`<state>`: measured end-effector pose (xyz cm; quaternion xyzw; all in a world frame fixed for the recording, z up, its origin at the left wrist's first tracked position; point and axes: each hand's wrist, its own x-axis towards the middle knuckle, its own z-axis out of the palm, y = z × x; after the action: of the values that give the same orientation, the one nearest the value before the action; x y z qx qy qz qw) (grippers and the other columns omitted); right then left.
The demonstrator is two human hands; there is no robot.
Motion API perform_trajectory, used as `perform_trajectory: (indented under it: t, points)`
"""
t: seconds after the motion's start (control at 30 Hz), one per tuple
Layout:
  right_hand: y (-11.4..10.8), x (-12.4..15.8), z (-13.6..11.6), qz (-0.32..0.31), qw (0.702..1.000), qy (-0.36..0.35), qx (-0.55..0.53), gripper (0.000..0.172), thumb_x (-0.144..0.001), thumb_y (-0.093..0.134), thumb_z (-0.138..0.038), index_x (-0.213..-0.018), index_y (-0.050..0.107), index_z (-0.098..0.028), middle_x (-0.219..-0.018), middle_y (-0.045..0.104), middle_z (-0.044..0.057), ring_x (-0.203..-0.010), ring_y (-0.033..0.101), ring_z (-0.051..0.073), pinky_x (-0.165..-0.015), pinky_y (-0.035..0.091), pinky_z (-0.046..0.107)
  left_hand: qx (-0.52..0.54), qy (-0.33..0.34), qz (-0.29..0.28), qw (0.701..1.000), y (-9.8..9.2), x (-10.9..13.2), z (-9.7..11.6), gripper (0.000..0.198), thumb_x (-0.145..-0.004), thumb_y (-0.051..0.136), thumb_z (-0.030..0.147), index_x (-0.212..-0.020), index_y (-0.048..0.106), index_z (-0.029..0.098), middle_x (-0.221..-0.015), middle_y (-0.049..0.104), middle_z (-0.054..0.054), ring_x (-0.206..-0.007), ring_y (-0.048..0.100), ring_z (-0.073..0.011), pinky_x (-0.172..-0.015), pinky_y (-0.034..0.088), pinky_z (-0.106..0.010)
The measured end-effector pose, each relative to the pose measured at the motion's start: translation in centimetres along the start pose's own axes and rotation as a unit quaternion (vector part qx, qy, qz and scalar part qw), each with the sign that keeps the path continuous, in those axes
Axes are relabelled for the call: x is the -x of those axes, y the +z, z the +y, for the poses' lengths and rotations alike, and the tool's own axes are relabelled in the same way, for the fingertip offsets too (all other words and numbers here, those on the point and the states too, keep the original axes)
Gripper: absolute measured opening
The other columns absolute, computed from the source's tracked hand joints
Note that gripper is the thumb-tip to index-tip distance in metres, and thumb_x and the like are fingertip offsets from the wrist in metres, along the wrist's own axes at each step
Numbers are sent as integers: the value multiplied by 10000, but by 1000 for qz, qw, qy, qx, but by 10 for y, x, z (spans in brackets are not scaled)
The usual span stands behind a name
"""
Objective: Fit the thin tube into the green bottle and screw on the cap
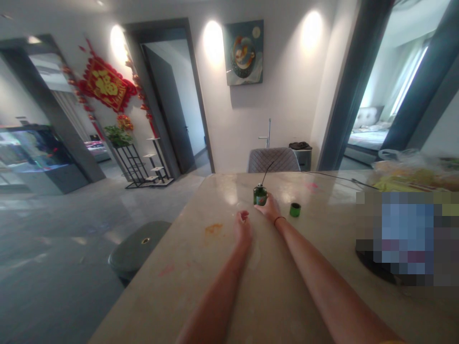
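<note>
My right hand (269, 208) is closed around the lower right side of a small dark green glass bottle (260, 195) with a pale label. The bottle stands upright on the stone-look table (215, 267). From its narrow neck a thin dark stick (267, 173) slants up to the right. To the right of that hand lies a short green cylinder (295, 209), like a cap, with a dark top. My left hand (244, 219) rests on the table nearer to me, apart from the bottle. Its fingers are loosely curled with a gap to the thumb, and nothing shows in them.
A grey quilted chair (274, 159) stands behind the far edge. At the left is a dark green stool (139, 248). Plastic bags (419, 167) and a blurred-out block (407, 234) occupy the right side. A thin black cable (333, 176) runs along the back. Orange and pink stains mark the tabletop.
</note>
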<state>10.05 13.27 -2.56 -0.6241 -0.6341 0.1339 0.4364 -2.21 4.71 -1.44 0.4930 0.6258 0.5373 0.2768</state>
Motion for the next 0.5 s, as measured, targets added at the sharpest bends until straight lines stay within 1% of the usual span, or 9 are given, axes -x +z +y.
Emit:
perform_trajectory:
  t: [0.1,0.13,0.2,0.23,0.3,0.33,0.37,0.43,0.5]
  points:
    - [-3,2,-1,-7,999,7,30,738,-593,651,-377,-1232,367,-140,-1145,532,136,-1049,511,256,-879,393,354,-29,-4,-1,1000,-1,2,3,309,-733,459,129,-1029,531,180,-857,625,-42,-805,567,-150,-760,415,-276]
    - [-5,4,-1,-9,999,9,41,799,-593,653,-385,-1270,323,-117,-1157,523,153,-1062,503,267,-878,394,357,-46,-2,-1,999,-3,3,4,389,-737,472,153,-1123,490,190,-811,625,-32,-766,568,-155,-747,416,-281]
    - [-13,11,0,-7,998,12,67,858,-642,620,-371,-1332,211,-64,-1136,532,184,-1051,511,283,-860,402,362,-89,18,-5,996,-7,4,6,575,-747,487,193,-1300,331,215,-738,618,-17,-680,566,-164,-730,415,-295]
    - [-18,16,1,-11,996,10,85,831,-691,577,-335,-1351,161,-49,-1084,561,185,-1009,537,283,-835,413,364,-114,37,-12,993,-10,4,8,624,-757,481,201,-1342,268,227,-720,618,-20,-652,566,-169,-733,414,-304]
    - [-29,28,4,-36,991,-19,128,706,-771,453,-208,-1379,117,-78,-926,620,150,-862,594,261,-764,435,363,-186,97,-42,977,-16,3,11,628,-767,453,174,-1355,255,271,-764,624,-43,-653,572,-174,-754,414,-315]
    - [-35,34,7,-68,985,-52,152,675,-773,412,-138,-1387,130,-121,-858,632,124,-791,606,245,-729,442,357,-227,129,-60,963,-18,2,13,626,-757,444,134,-1341,286,295,-810,622,-56,-681,576,-171,-771,414,-309]
    - [-40,41,9,-98,976,-92,172,668,-763,397,-92,-1386,170,-173,-836,634,107,-757,607,236,-712,443,352,-272,153,-82,946,-20,2,15,618,-749,436,100,-1318,329,317,-827,616,-62,-721,579,-171,-794,411,-304]
    - [-50,51,14,-149,956,-155,201,667,-746,402,-46,-1358,266,-272,-832,635,81,-732,602,224,-701,443,344,-356,179,-123,909,-22,3,19,597,-765,407,84,-1303,349,335,-838,601,-72,-779,578,-180,-820,411,-317]
    - [-57,59,18,-171,944,-180,215,639,-752,422,-47,-1313,343,-341,-830,635,56,-723,597,212,-709,440,336,-400,191,-144,885,-23,5,22,580,-788,382,91,-1305,336,350,-858,591,-78,-801,577,-185,-817,419,-330]
